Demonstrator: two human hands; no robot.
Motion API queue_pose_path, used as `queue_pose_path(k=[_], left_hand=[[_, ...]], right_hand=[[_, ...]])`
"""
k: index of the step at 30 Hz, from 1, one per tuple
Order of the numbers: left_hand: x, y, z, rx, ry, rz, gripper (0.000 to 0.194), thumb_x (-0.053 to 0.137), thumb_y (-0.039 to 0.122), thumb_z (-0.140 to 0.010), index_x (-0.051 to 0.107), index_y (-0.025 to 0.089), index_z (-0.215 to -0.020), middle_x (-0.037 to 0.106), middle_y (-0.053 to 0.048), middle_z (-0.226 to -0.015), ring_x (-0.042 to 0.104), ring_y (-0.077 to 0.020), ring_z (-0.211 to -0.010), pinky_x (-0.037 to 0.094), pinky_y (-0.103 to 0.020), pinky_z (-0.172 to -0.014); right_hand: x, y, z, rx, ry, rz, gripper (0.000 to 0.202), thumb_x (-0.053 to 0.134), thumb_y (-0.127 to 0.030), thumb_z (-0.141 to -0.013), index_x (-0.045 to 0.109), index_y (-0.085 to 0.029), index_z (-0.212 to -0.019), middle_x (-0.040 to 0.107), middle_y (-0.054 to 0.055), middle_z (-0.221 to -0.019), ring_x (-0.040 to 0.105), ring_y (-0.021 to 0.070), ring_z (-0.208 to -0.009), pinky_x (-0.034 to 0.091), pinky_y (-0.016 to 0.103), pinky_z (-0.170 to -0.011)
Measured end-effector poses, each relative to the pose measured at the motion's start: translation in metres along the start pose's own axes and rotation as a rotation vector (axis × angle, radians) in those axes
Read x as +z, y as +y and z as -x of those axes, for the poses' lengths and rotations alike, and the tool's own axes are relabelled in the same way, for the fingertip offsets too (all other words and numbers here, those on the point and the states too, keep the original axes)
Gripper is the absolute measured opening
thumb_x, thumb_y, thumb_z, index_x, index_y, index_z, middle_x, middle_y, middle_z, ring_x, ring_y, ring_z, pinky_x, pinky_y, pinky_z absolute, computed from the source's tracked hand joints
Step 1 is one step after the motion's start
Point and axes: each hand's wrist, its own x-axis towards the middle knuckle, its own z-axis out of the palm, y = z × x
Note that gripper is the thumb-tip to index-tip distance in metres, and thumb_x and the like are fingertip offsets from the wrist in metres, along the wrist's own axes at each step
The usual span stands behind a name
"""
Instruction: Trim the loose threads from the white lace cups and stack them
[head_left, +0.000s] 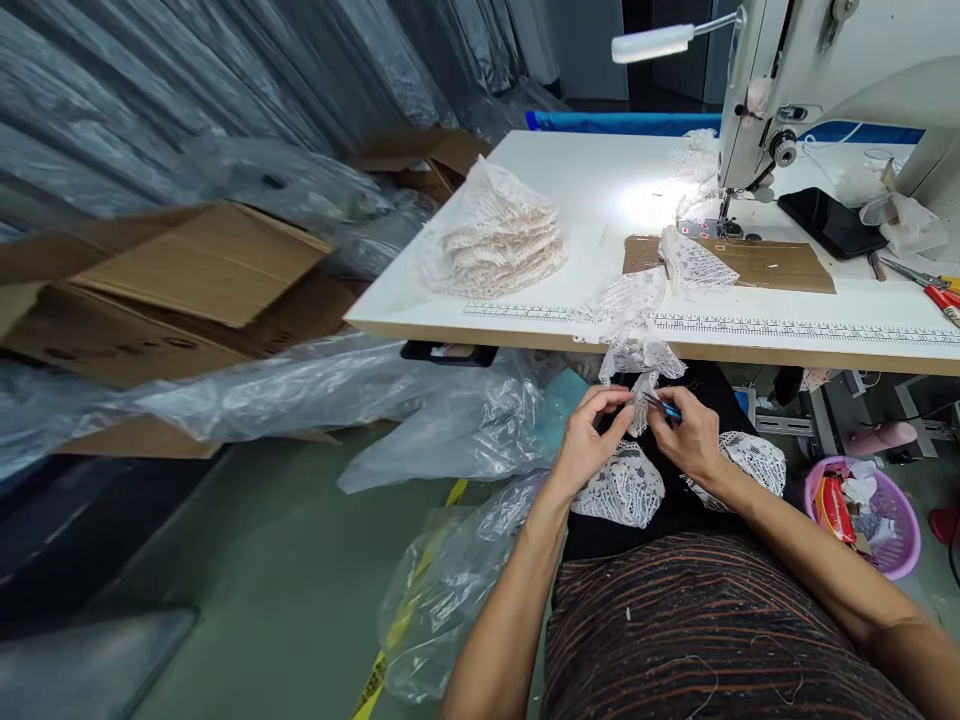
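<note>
White lace fabric (637, 345) trails from the sewing machine over the table's front edge, and more lace pieces (621, 487) lie across my lap. My left hand (596, 440) pinches the hanging lace between thumb and fingers, just below the edge. Close on its right, my right hand (688, 438) is closed around small blue-handled thread snips (664, 406), their tips touching or very near the lace. The sewing machine (780, 150) stands above, with lace beside its needle area. A stacked pile of lace pieces (502, 235) sits on the left part of the table.
The white table (570, 170) carries a printed ruler strip, a brown cardboard sheet (787, 268), a black phone (831, 222) and red-handled scissors (941, 298). A pink basket (904, 515) of scraps stands low right. Cardboard boxes (202, 260) and clear plastic sheeting (450, 420) crowd the left.
</note>
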Motion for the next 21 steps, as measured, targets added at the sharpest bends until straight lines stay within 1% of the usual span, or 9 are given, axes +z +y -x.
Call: queue_pose_path(k=[3, 4, 6, 9, 12, 15, 18, 19, 21], left_hand=[[0.002, 0.007, -0.014, 0.044, -0.065, 0.087, 0.025, 0.065, 0.038, -0.083, 0.072, 0.02, -0.099, 0.068, -0.01, -0.109, 0.062, -0.0233, -0.108, 0.047, -0.037, -0.097], [0.004, 0.009, -0.017, 0.04, -0.101, 0.131, 0.026, 0.065, 0.04, -0.082, 0.073, 0.02, -0.097, 0.068, -0.01, -0.11, 0.061, -0.0242, -0.11, 0.045, -0.038, -0.1], [0.008, 0.015, -0.021, -0.01, -0.201, 0.248, 0.029, 0.064, 0.045, -0.081, 0.073, 0.018, -0.091, 0.068, -0.009, -0.105, 0.061, -0.025, -0.107, 0.044, -0.038, -0.1], [0.013, 0.023, -0.02, -0.174, -0.348, 0.481, 0.04, 0.061, 0.054, -0.078, 0.072, 0.016, -0.085, 0.068, -0.008, -0.088, 0.062, -0.0227, -0.086, 0.049, -0.034, -0.083], [0.013, 0.029, -0.012, -0.323, -0.422, 0.647, 0.044, 0.07, 0.055, -0.067, 0.07, 0.014, -0.084, 0.062, -0.003, -0.07, 0.055, -0.0154, -0.063, 0.045, -0.027, -0.061], [0.007, 0.032, -0.005, -0.399, -0.437, 0.653, 0.045, 0.08, 0.05, -0.061, 0.069, 0.014, -0.085, 0.058, 0.0, -0.066, 0.048, -0.0101, -0.055, 0.037, -0.023, -0.053], [-0.001, 0.037, -0.002, -0.444, -0.39, 0.564, 0.043, 0.081, 0.051, -0.064, 0.07, 0.014, -0.084, 0.055, 0.002, -0.06, 0.04, -0.0069, -0.048, 0.029, -0.021, -0.047], [-0.003, 0.039, -0.001, -0.441, -0.363, 0.526, 0.041, 0.081, 0.05, -0.065, 0.07, 0.014, -0.082, 0.054, 0.003, -0.059, 0.039, -0.0065, -0.048, 0.028, -0.021, -0.046], [-0.005, 0.043, -0.001, -0.414, -0.322, 0.46, 0.037, 0.081, 0.048, -0.068, 0.07, 0.015, -0.08, 0.057, 0.002, -0.061, 0.042, -0.0073, -0.05, 0.031, -0.021, -0.048]], right_hand=[[-0.014, -0.011, 0.006, -0.085, -0.043, -0.115, 0.013, 0.049, -0.023, -0.087, 0.061, -0.02, -0.084, 0.066, 0.004, -0.074, 0.059, 0.0145, -0.063, 0.044, 0.026, -0.06], [-0.021, -0.016, 0.008, -0.086, -0.066, -0.158, 0.012, 0.049, -0.022, -0.086, 0.06, -0.02, -0.083, 0.064, 0.003, -0.072, 0.058, 0.0139, -0.062, 0.044, 0.025, -0.059], [-0.034, -0.028, 0.01, -0.022, -0.142, -0.254, 0.009, 0.05, -0.021, -0.084, 0.057, -0.02, -0.079, 0.061, 0.001, -0.068, 0.054, 0.0127, -0.059, 0.043, 0.025, -0.058], [-0.048, -0.043, 0.011, 0.146, -0.282, -0.393, 0.009, 0.049, -0.025, -0.083, 0.053, -0.021, -0.077, 0.055, -0.002, -0.063, 0.047, 0.011, -0.055, 0.041, 0.024, -0.055], [-0.057, -0.051, 0.01, 0.235, -0.358, -0.473, 0.013, 0.049, -0.031, -0.084, 0.053, -0.021, -0.076, 0.051, -0.003, -0.061, 0.041, 0.0101, -0.053, 0.037, 0.023, -0.052], [-0.062, -0.051, 0.01, 0.252, -0.429, -0.498, 0.015, 0.05, -0.032, -0.084, 0.053, -0.021, -0.074, 0.049, -0.004, -0.061, 0.039, 0.0092, -0.052, 0.035, 0.023, -0.051], [-0.066, -0.046, 0.008, 0.258, -0.496, -0.474, 0.015, 0.053, -0.032, -0.083, 0.054, -0.02, -0.075, 0.05, -0.004, -0.062, 0.04, 0.0091, -0.053, 0.034, 0.023, -0.052], [-0.067, -0.044, 0.006, 0.266, -0.503, -0.458, 0.016, 0.054, -0.034, -0.083, 0.055, -0.02, -0.077, 0.052, -0.003, -0.063, 0.041, 0.0094, -0.054, 0.035, 0.023, -0.053], [-0.069, -0.039, 0.001, 0.284, -0.503, -0.416, 0.022, 0.053, -0.041, -0.085, 0.058, -0.02, -0.084, 0.056, -0.002, -0.067, 0.046, 0.0111, -0.057, 0.037, 0.024, -0.056]])
